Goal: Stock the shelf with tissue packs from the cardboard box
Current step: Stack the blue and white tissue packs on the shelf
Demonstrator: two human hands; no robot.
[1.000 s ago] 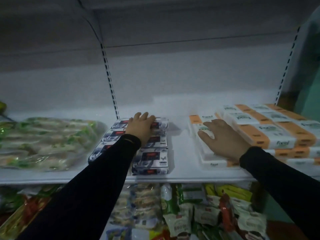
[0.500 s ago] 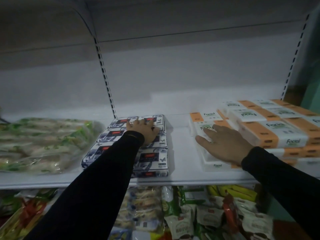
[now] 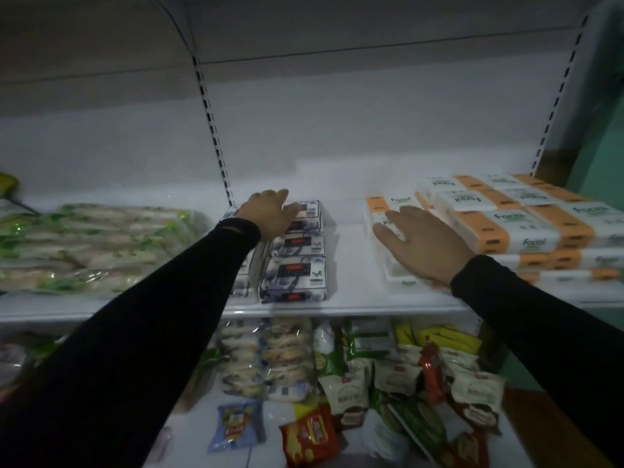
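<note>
the left hand [image 3: 270, 211] is lying flat, fingers spread, on the blue tissue packs [image 3: 293, 271] at frame centre; the right hand [image 3: 422, 244] is pressing open-palmed on the orange facial tissue packs [image 3: 499, 228] at right. they are probably light, soft, slippery-wrapped; best gripped by the sides.

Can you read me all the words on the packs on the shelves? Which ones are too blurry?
"Facial": printed on the orange-and-white tissue packs, on their tops and front edges; some read upside down.
Blue-and-white tissue packs: dark label with red, too small to read.
Snack bags on the lower shelf: print too blurred to read.
Green-and-white packs at left: no readable words.
</note>
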